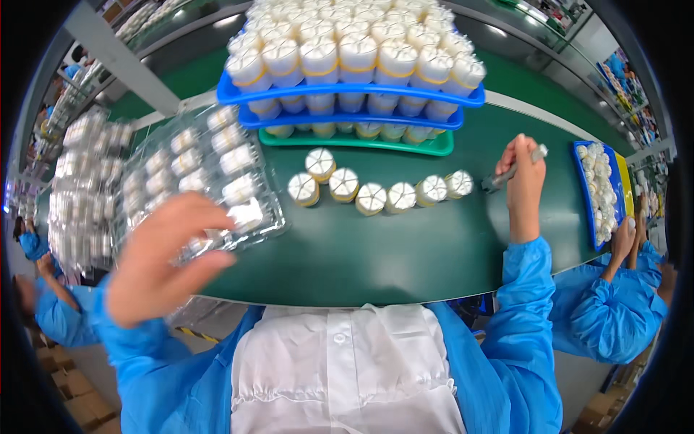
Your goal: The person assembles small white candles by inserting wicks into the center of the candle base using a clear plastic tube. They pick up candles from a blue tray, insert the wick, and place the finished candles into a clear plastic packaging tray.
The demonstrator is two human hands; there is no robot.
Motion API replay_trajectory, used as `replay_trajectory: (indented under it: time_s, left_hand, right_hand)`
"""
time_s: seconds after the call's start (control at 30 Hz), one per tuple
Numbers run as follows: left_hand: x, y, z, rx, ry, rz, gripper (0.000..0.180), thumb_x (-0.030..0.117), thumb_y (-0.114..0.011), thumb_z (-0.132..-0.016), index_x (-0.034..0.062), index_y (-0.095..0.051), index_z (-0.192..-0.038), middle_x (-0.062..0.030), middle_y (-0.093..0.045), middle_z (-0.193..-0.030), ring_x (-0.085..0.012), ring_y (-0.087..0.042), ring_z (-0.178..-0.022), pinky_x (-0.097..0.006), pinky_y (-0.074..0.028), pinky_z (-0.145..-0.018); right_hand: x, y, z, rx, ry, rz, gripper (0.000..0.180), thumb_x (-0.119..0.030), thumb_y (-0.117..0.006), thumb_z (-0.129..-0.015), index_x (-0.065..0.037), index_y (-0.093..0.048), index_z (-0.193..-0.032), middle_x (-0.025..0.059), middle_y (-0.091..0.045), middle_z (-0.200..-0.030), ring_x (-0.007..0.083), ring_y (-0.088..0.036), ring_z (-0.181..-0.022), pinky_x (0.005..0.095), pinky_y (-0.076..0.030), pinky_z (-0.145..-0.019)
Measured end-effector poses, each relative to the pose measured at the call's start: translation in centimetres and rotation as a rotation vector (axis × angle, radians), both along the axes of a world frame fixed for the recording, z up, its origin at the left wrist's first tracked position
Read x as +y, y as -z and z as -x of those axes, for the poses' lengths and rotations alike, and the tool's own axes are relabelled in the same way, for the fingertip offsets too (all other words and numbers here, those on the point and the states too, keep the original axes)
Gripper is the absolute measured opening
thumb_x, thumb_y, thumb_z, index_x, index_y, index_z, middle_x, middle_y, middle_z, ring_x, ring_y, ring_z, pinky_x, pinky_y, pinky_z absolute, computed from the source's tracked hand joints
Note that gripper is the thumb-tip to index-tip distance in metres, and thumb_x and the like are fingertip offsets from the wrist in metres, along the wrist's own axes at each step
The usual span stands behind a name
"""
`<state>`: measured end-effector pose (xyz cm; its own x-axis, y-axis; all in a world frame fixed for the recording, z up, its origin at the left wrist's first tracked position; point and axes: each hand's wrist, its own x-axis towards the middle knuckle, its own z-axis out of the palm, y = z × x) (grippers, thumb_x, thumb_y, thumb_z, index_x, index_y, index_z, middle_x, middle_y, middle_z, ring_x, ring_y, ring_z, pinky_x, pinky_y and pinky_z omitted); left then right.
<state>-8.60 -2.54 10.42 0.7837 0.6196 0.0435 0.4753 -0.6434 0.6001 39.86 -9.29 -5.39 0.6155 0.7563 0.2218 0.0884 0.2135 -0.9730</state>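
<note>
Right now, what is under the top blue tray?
Under the top blue tray sit a second blue tray and a green tray, each holding white cups. Only their front rows show; the rest is covered.

Clear plastic blister packs [195,173] (holding white pieces) lie left on the green belt.

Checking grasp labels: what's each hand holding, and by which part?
Right hand grips a grey tool around its middle; both ends stick out. Left hand is open and blurred, over the clear tray; holds nothing visible.
</note>
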Motion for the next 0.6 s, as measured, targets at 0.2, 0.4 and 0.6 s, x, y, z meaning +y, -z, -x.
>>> replay_trajectory:
  time_s: [0.2,0.4,0.6]
  left_hand:
    - [-0.5,12.2,-6.7,-0.152,-0.181,-0.483,0.057,0.016,-0.082,-0.079,-0.0014,-0.056,-0.127,-0.0203,-0.058,-0.121,-0.0383,-0.058,-0.11,-0.045,-0.05,-0.094]
    - [0.8,15.7,-8.4,-0.122,-0.233,-0.572,0.052,0.012,-0.083,-0.077,-0.0009,-0.059,-0.121,-0.0165,-0.06,-0.116,-0.0358,-0.06,-0.105,-0.044,-0.051,-0.088]
    - [-1.4,12.9,-7.1,-0.289,-0.154,-0.395,0.043,0.009,-0.081,-0.076,0.0035,-0.064,-0.116,-0.0142,-0.061,-0.113,-0.0347,-0.06,-0.104,-0.043,-0.052,-0.085]
  right_hand:
    - [-2.9,3.3,1.8,-0.534,0.191,0.231,0.031,-0.03,-0.069,-0.099,-0.004,-0.062,-0.084,0.0016,-0.06,-0.071,0.0105,-0.056,-0.062,0.0267,-0.043,-0.057]
    - [-4.7,6.1,-1.2,-0.611,0.246,0.329,0.03,-0.029,-0.072,-0.097,-0.001,-0.069,-0.088,0.0008,-0.059,-0.07,0.0083,-0.054,-0.065,0.0273,-0.044,-0.059]
    - [-5.8,1.3,3.8,-0.265,0.228,0.279,0.027,-0.028,-0.072,-0.096,-0.001,-0.071,-0.09,0.0023,-0.062,-0.075,0.0081,-0.054,-0.061,0.0209,-0.04,-0.048]
